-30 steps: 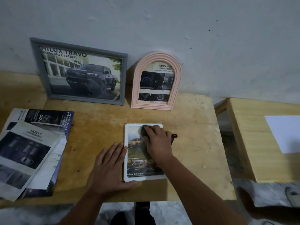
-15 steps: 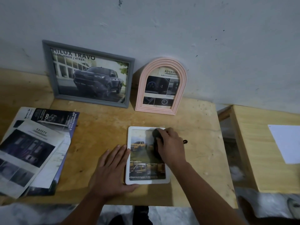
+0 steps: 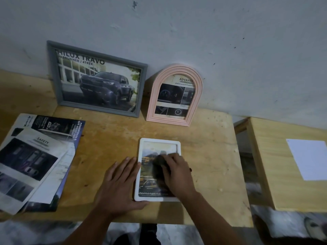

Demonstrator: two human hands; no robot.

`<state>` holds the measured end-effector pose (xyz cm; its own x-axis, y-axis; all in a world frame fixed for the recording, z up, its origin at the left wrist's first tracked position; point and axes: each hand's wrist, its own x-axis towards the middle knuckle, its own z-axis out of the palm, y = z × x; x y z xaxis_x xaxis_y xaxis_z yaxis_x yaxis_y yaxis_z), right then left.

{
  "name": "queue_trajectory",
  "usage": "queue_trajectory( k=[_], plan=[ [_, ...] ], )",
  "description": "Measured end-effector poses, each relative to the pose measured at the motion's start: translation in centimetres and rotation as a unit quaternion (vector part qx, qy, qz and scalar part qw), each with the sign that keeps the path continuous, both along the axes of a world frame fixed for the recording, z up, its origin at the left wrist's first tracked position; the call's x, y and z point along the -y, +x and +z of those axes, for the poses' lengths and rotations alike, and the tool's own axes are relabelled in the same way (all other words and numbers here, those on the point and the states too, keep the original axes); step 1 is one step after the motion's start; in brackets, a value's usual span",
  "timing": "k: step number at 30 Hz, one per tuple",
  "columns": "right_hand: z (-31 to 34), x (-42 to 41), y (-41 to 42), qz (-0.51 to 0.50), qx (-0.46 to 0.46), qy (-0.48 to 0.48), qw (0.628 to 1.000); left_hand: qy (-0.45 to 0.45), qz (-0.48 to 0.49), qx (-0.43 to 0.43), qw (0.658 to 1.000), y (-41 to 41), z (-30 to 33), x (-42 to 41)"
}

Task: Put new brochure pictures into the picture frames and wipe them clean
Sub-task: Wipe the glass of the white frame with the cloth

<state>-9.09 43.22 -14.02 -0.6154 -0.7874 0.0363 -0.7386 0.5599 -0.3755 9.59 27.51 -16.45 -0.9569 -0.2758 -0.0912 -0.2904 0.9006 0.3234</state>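
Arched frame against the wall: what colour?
Pale pink, with ridged moulding: the arched frame leans against the wall. Head view, the only one, shows it clearly.

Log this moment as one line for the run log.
step: wiping | left hand: flat, steadying white frame | right hand: rubbing dark cloth on glass | gray frame, pink arched frame: leaning on wall

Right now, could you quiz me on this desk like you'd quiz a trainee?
1. True or false: the white frame stands against the wall.
2. Which hand wipes with the dark cloth: A) left hand, B) right hand?
3. Which leaning frame is arched, the grey frame or the pink frame?

Key: 1 false, it lies flat on the table. 2 B; the left steadies its edge. 3 the pink one.
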Motion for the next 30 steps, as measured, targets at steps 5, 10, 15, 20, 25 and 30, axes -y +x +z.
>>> queue_trajectory(
  k=[5, 10, 15, 20, 25, 30],
  plan=[
    [-0.9, 6.0, -2.1, -0.047, -0.023, 0.038, 0.998, 0.003, 0.006, 0.023, 1.0, -0.1, 0.1, 0.0],
    [-2.6, 3.7, 4.6, 0.0, -0.016, -0.03, 0.999, 0.005, 0.001, 0.016, 1.0, 0.0, 0.0, 0.0],
    [-1.3, 1.2, 2.3, 0.125, 0.022, -0.031, 0.991, 0.001, 0.001, -0.008, 1.0, 0.0, 0.3, 0.0],
    [-1.3, 5.6, -2.2, 0.024, -0.04, -0.018, 0.999, 0.01, 0.007, 0.006, 1.0, -0.1, 0.4, -0.1],
    [-3.2, 4.7, 2.7, 0.018, -0.013, -0.032, 0.999, 0.003, 0.004, 0.012, 1.0, 0.0, 0.0, 0.1],
    [-1.5, -1.2, 6.5, 0.171, 0.087, -0.025, 0.981, 0.01, 0.015, 0.007, 1.0, 0.1, 0.3, -0.1]
  ],
)
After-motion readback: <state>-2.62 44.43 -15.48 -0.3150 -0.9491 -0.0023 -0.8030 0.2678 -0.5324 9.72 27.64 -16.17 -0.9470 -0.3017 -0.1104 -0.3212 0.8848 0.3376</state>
